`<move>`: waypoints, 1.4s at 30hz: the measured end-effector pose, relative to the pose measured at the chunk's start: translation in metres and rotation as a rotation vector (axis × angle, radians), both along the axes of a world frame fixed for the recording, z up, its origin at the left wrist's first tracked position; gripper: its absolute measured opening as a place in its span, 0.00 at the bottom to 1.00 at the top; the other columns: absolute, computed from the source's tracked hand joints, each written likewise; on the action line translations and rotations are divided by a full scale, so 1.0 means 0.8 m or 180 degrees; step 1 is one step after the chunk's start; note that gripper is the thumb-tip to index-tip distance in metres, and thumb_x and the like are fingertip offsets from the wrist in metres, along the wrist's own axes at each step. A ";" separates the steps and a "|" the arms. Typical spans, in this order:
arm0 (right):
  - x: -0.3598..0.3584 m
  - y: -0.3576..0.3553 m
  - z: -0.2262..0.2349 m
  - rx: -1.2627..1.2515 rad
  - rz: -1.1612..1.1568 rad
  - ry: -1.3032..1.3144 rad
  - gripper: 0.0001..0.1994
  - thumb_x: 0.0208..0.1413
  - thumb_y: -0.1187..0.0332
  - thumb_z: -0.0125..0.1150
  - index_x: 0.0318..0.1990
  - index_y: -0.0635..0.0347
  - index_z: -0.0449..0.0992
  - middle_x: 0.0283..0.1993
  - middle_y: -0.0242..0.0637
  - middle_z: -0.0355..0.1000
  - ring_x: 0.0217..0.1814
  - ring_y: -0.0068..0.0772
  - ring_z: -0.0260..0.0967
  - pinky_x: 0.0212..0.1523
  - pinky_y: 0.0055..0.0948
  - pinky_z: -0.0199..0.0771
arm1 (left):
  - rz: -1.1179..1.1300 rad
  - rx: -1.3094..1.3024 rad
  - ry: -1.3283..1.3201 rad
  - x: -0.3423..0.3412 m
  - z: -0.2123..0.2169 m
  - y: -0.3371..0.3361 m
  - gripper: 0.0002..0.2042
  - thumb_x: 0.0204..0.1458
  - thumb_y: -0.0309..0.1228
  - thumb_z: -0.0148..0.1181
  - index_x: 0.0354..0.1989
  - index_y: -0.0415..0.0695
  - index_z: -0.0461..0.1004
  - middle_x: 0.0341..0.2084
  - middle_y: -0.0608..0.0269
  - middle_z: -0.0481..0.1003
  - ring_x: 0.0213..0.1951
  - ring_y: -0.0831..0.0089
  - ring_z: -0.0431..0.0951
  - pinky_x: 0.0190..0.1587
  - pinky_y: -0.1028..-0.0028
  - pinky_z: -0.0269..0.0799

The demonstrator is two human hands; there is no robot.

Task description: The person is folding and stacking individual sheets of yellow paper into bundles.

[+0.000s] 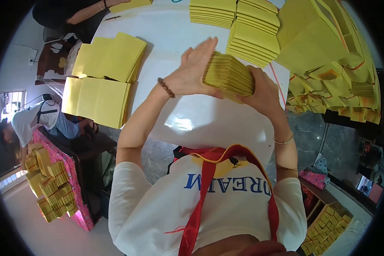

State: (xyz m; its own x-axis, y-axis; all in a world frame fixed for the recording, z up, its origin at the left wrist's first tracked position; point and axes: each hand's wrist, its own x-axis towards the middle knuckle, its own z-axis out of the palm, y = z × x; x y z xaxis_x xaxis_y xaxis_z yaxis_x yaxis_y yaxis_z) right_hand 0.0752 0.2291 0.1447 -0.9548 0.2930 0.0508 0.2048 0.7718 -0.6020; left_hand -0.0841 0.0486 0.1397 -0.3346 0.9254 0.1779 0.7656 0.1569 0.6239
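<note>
Between my two hands is a thick stack of folded yellow paper (pixel 229 73), its many layered edges facing up. My left hand (pixel 194 72) presses along the stack's left end, fingers stretched away from me and thumb near its front lower edge. My right hand (pixel 262 91) grips the right end, its fingers partly hidden behind the paper. The stack is above the white table (pixel 179 109); whether it touches the surface I cannot tell. Just beyond it lie neat piles of folded yellow paper (pixel 254 40).
Flat yellow paper piles (pixel 104 81) lie at the table's left. Large yellow sheets and bundles (pixel 324 55) crowd the right. At the far left edge another person's arm (pixel 87 13) reaches in. A seated person (pixel 42 115) is beside a pink-covered table (pixel 79 192) stacked with yellow bundles.
</note>
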 end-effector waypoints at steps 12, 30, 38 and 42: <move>-0.002 -0.013 -0.011 0.0563 0.0250 -0.0544 0.35 0.30 0.61 0.70 0.51 0.58 0.64 0.45 0.41 0.68 0.45 0.44 0.68 0.44 0.36 0.67 | 0.0296 -0.0188 -0.1044 0.017 -0.076 0.012 0.53 0.25 0.41 0.74 0.62 0.40 0.47 0.49 0.47 0.65 0.53 0.52 0.62 0.58 0.60 0.54; 0.031 0.024 -0.194 -0.2891 -0.0099 -0.0202 0.63 0.32 0.69 0.75 0.66 0.57 0.24 0.68 0.40 0.43 0.69 0.34 0.41 0.66 0.33 0.46 | 0.0509 0.0484 -0.2563 0.007 -0.203 -0.012 0.33 0.35 0.33 0.71 0.50 0.38 0.60 0.44 0.57 0.68 0.45 0.70 0.69 0.49 0.71 0.65; 0.033 0.013 -0.167 -0.2387 -0.0081 0.0037 0.45 0.35 0.72 0.73 0.62 0.61 0.50 0.59 0.37 0.58 0.60 0.29 0.56 0.57 0.30 0.61 | 0.0454 0.0327 -0.2159 0.014 -0.162 -0.019 0.38 0.33 0.34 0.73 0.53 0.36 0.56 0.47 0.55 0.68 0.51 0.68 0.68 0.51 0.71 0.64; 0.022 0.001 -0.146 -0.3413 -0.0369 0.0223 0.34 0.42 0.68 0.68 0.57 0.63 0.58 0.53 0.37 0.63 0.54 0.28 0.61 0.54 0.29 0.64 | 0.0674 0.0578 -0.3159 0.017 -0.156 -0.024 0.42 0.35 0.37 0.71 0.57 0.34 0.52 0.47 0.54 0.67 0.51 0.66 0.67 0.52 0.71 0.64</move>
